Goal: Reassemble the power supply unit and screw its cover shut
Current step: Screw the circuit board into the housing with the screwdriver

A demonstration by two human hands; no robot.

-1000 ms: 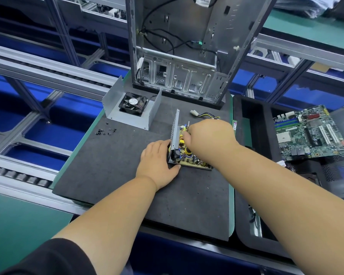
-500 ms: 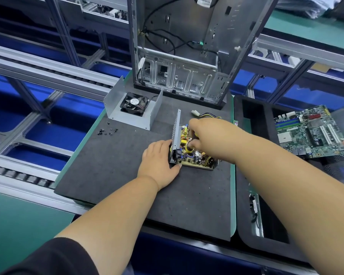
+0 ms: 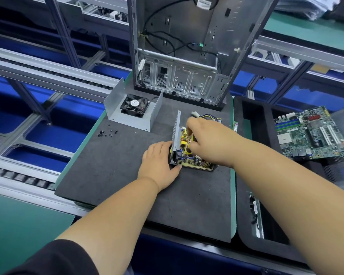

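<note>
My left hand [image 3: 159, 165] lies flat on the dark mat [image 3: 117, 175] with its fingers pressed on the near corner of the power supply board [image 3: 189, 155], I think to stop it sliding. My right hand [image 3: 208, 143] curls down over the board's parts; it hides its fingertips, so I cannot tell what it pinches. Past the board, the cover [image 3: 127, 114] with its fan [image 3: 134, 105] sits open, with the little screws [image 3: 107, 132] beside it, not used yet.
</note>
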